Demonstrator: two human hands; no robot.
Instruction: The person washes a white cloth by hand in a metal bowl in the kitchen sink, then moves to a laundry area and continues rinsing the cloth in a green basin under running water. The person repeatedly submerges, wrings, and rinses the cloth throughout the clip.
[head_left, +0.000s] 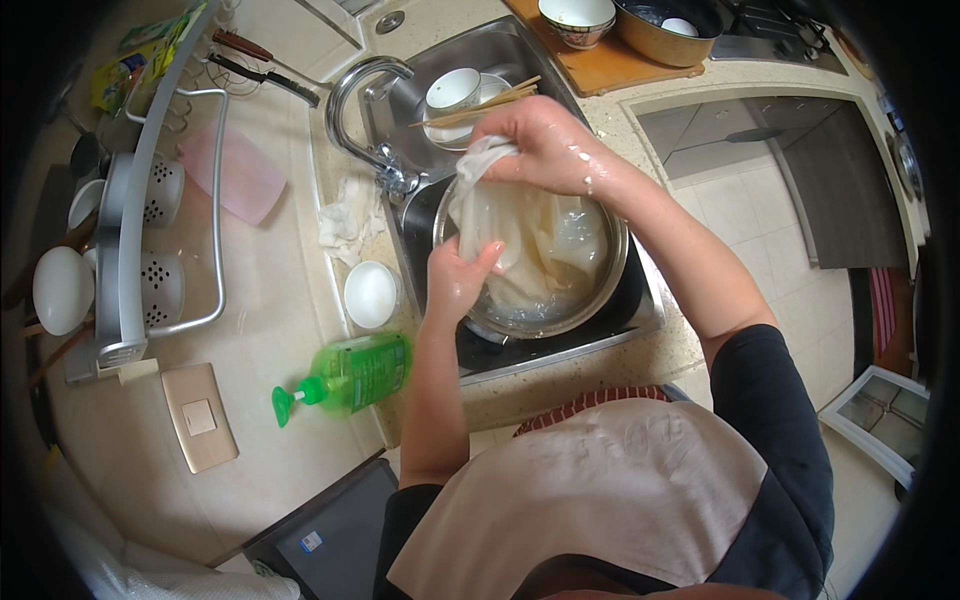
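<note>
My right hand (532, 142) grips the gathered top of a wet white cloth (517, 247), perhaps a straining bag, above a round metal basin (616, 274). Lower down, my left hand (465, 274) holds the left side of the cloth between thumb and fingers at the basin's left rim. The cloth's lower part hangs into cloudy liquid in the basin, which stands over the near sink bowl. White bits cling to my right wrist. What the cloth contains cannot be told.
Behind the basin, the far sink bowl (420, 75) holds bowls and chopsticks (517, 94) below a curved faucet (337, 112). At left are a crumpled cloth (349, 217), a white bowl (373, 294) and a green pump bottle (367, 373). A cutting board (585, 79) bears a bowl and a pot (667, 45).
</note>
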